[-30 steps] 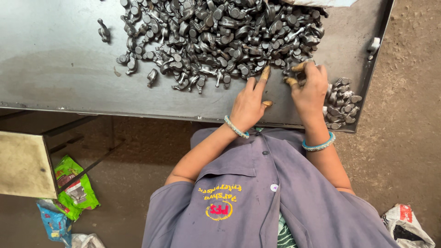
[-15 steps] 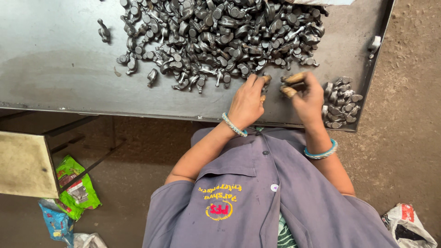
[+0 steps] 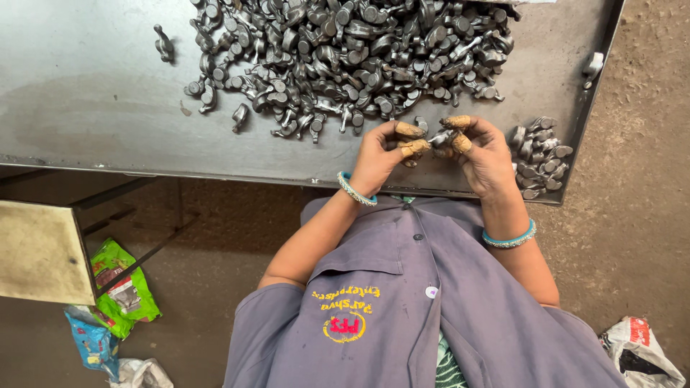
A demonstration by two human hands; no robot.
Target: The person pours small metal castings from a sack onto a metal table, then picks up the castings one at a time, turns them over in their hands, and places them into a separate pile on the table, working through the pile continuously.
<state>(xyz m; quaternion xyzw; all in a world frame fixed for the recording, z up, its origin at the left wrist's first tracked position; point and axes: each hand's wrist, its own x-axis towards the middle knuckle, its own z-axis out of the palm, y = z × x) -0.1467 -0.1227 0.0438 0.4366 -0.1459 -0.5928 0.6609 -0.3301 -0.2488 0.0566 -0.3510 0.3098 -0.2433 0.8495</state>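
My left hand (image 3: 381,154) and my right hand (image 3: 483,154) meet above the front edge of the grey metal table (image 3: 86,93). Together they pinch a small dark metal part (image 3: 438,137) between fingertips covered with tan finger guards. Each wrist wears a bangle. Just beyond the hands lies a large heap of similar forged metal parts (image 3: 359,50). A smaller group of the parts (image 3: 537,154) sits right of my right hand, at the table's corner.
A single part (image 3: 164,43) lies apart at the heap's left, and another (image 3: 594,65) lies at the table's right edge. Below the table is a dirt floor with a green packet (image 3: 122,291), a blue wrapper (image 3: 90,343) and a tan board (image 3: 39,251).
My left hand drew back from the heap's edge toward me. Both hands came together, and their fingers now close around one part.
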